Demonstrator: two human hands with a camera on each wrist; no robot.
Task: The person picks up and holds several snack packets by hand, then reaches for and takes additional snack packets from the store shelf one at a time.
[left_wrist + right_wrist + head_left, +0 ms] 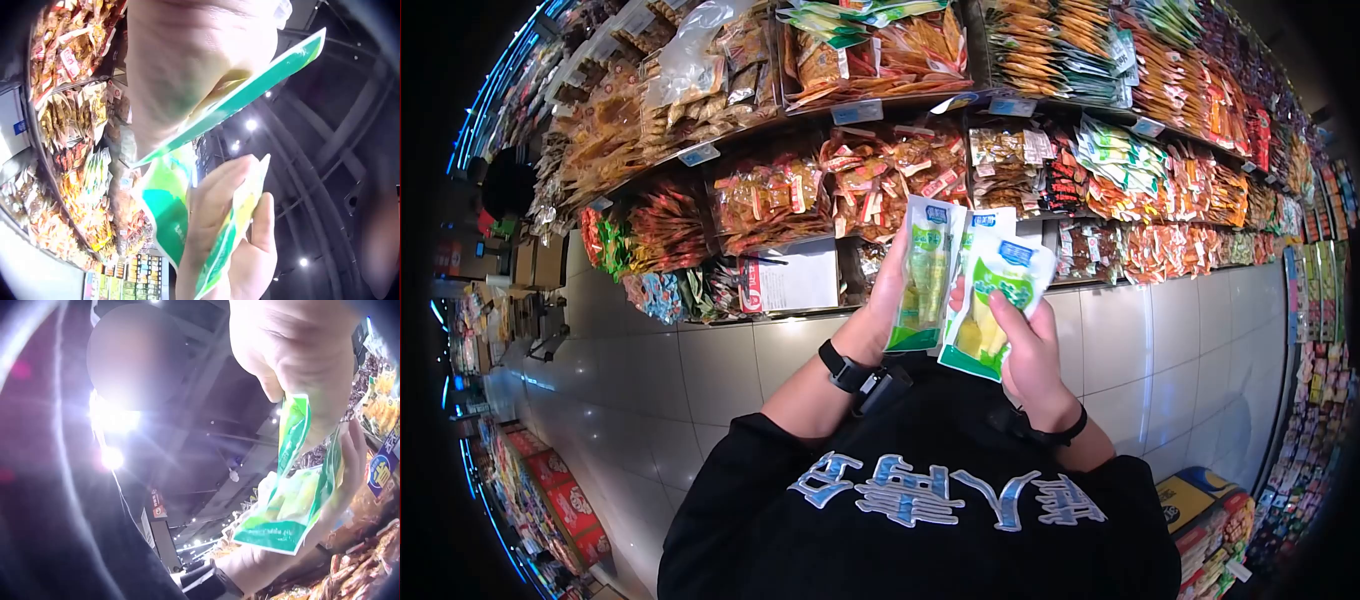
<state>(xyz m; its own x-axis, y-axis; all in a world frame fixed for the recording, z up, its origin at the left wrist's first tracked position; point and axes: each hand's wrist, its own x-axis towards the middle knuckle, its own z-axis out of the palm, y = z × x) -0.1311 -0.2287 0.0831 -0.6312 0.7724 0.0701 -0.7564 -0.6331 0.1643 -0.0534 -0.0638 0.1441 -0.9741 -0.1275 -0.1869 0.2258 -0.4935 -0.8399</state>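
In the head view, my left hand (888, 290) holds a clear-fronted, green-and-white snack packet (924, 280) upright, its pale yellow-green pieces showing. My right hand (1035, 362) pinches a similar packet (985, 325) with the thumb across its front and fingers behind. Between these two, a third packet (992, 218) is mostly covered by the right one. The left wrist view shows the right hand (228, 231) gripping its packet edge-on, close to the left hand (194, 56). From the right wrist, the left hand (344, 481) appears behind its packet (294, 506).
Tiered shelves of bagged snacks (890, 165) curve across the front, with price tags (858, 111) along the edge. Similar green-and-white packets (1122, 155) lie on the shelf at right. A white sign (798, 275) stands low on the display. Red boxes (565, 490) are at lower left.
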